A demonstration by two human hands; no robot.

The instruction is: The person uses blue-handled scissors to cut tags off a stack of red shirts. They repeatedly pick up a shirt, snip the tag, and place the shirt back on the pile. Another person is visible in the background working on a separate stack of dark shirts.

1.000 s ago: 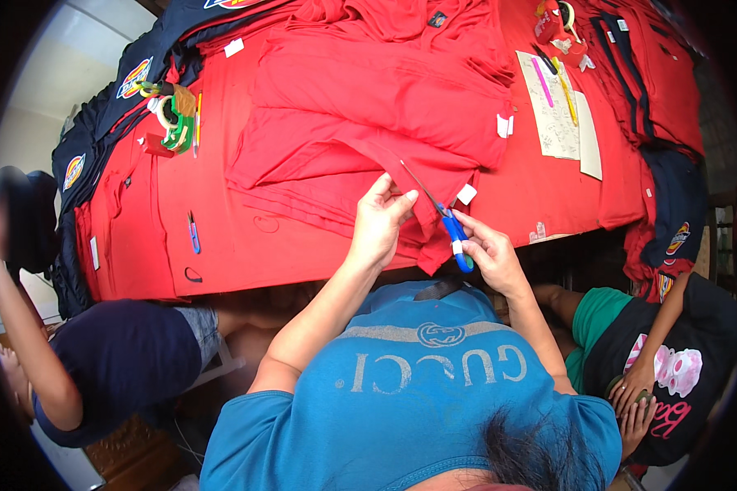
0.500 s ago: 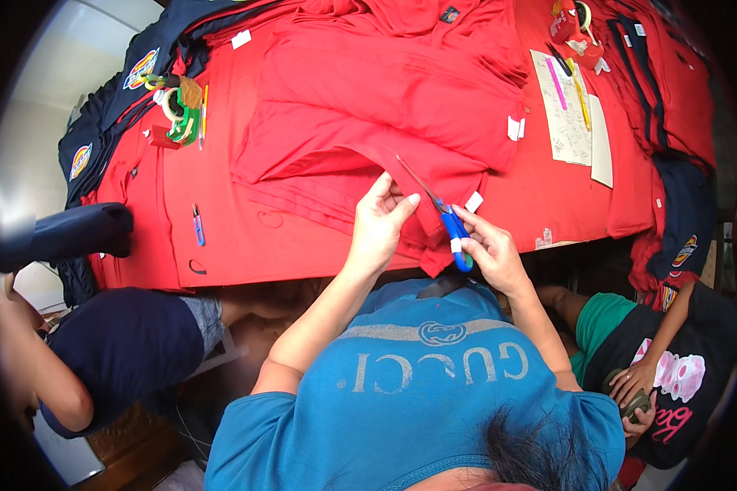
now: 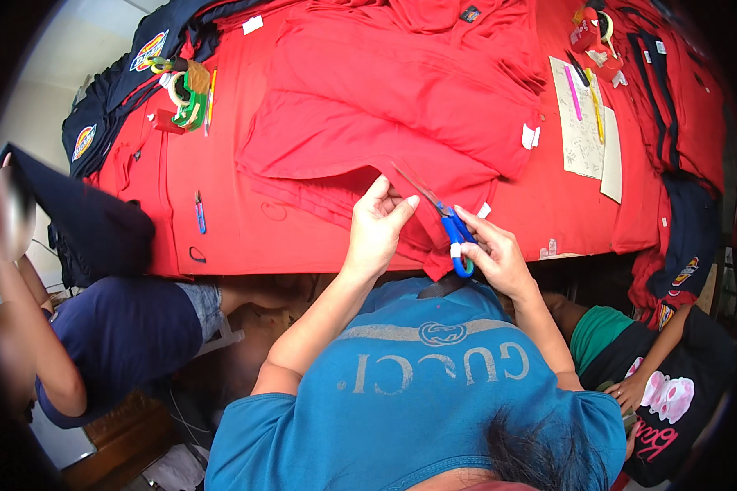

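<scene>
Red fabric covers the tabletop (image 3: 221, 221), and a red garment (image 3: 401, 114) lies spread at twelve o'clock. Left hand (image 3: 378, 225) pinches its near edge; right hand (image 3: 491, 254), at three o'clock, grips blue-handled scissors (image 3: 449, 225), blades on the cloth. Trimming looks just begun, most of the edge untouched. No containers show.

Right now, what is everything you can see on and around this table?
Garment: one, red, spread mid-table.
Scissors: one, blue handles, in the right hand.
Tape dispenser: one, green, far left.
Thread snips: one, blue, left of centre.
Paper sheets: two, white, right side, pens on top.
Dark garments: several, navy, left edge.
Table: one, red-covered.
Other people: two, seated left and right.
Left hand: pinches the red cloth.
Right hand: grips the scissors.
</scene>
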